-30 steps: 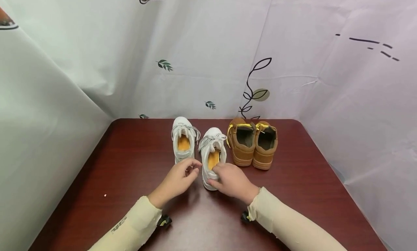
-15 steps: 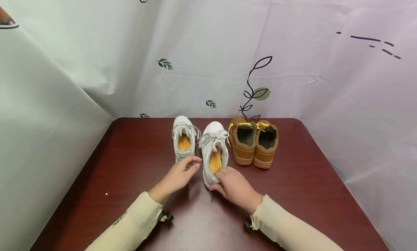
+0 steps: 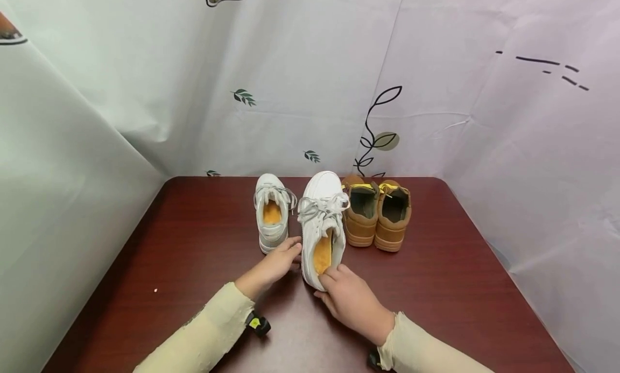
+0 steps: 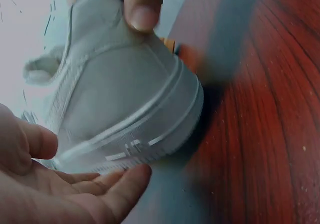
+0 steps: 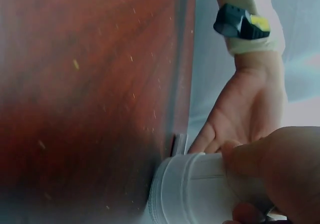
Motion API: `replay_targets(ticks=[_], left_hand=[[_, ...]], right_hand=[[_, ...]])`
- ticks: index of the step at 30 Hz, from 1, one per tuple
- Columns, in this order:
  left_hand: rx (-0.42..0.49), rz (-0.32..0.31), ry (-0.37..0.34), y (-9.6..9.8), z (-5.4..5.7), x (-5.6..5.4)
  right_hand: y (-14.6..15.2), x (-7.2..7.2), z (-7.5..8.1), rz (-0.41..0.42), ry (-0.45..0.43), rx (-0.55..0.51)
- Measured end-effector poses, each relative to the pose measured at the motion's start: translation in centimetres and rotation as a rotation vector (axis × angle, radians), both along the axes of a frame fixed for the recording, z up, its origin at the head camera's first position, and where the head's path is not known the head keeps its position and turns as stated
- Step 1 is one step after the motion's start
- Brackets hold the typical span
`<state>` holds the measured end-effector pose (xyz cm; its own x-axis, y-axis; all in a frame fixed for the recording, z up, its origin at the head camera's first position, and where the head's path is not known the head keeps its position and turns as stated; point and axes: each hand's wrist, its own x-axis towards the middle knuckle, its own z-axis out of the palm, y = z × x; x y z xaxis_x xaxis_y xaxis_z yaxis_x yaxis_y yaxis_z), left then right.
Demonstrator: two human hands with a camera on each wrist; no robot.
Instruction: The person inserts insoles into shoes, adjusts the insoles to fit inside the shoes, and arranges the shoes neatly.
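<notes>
A white lace-up sneaker [image 3: 323,187] with an orange insole is held by its heel in my right hand [image 3: 356,303], thumb outside the heel and fingers inside the collar. Its toe points away from me, and the left wrist view shows its side and sole edge, tilted, with a shadow below. My left hand [image 3: 271,268] is at the left side of this sneaker, its fingers [image 4: 125,191] extended along the sole edge and loosely bent. The matching white sneaker [image 3: 273,232] stands just to the left, beyond the left hand.
A pair of brown shoes [image 3: 392,230] with yellow laces stands side by side on the right, partly behind the held sneaker. All are on a dark red wooden table [image 3: 203,227]. A pale printed curtain [image 3: 300,93] hangs behind and at both sides.
The right hand has raised the sneaker by its heel and brought it nearer; it looks larger now. The left hand has moved slightly right, to the sneaker's side. The other shoes stay put.
</notes>
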<state>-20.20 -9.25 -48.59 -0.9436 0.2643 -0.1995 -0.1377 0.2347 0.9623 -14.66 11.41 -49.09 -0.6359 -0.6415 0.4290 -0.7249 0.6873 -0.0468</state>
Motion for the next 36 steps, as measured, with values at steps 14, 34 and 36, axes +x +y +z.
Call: replay_targets(ticks=[14,34,36], left_hand=[[0.167,-0.140,-0.019,-1.1,-1.6,-0.1],[0.100,-0.050,0.207,-5.2,3.2,2.0],[0.104,-0.028,0.228,-6.0,3.8,2.2]], right_hand=[[0.5,1.7,-1.2,0.013,0.062,-0.009],[-1.7,1.0,3.3,0.154,0.185,-0.029],[-2.5,0.7,4.1,0.173,0.215,-0.035]])
